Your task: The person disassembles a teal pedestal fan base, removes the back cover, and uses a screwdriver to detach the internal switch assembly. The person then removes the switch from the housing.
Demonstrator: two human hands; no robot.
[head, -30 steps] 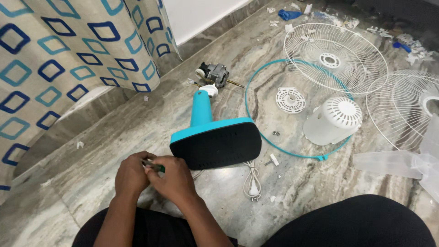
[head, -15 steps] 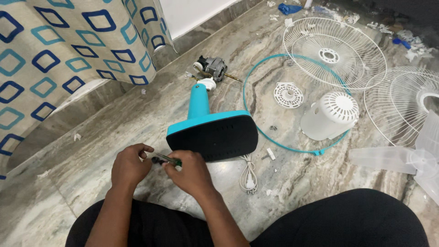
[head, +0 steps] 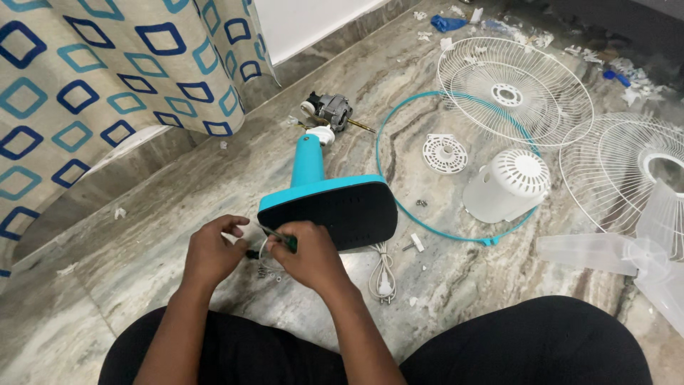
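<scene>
Head view: my right hand (head: 308,251) grips a screwdriver (head: 279,239) — slim, stiff, best held by its handle. My left hand (head: 212,249) pinches its tip end on the floor (head: 142,249), just beside the tipped fan base (head: 335,208) — light plastic, I judge.

You're on a home floor: marble tiles (head: 463,285), patterned curtain (head: 107,78), white wall (head: 306,18), fan parts scattered.

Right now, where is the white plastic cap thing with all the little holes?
In the head view, the white vented motor cover lies on the marble floor, right of the fan base, inside the teal ring, just below the wire grille.
</scene>
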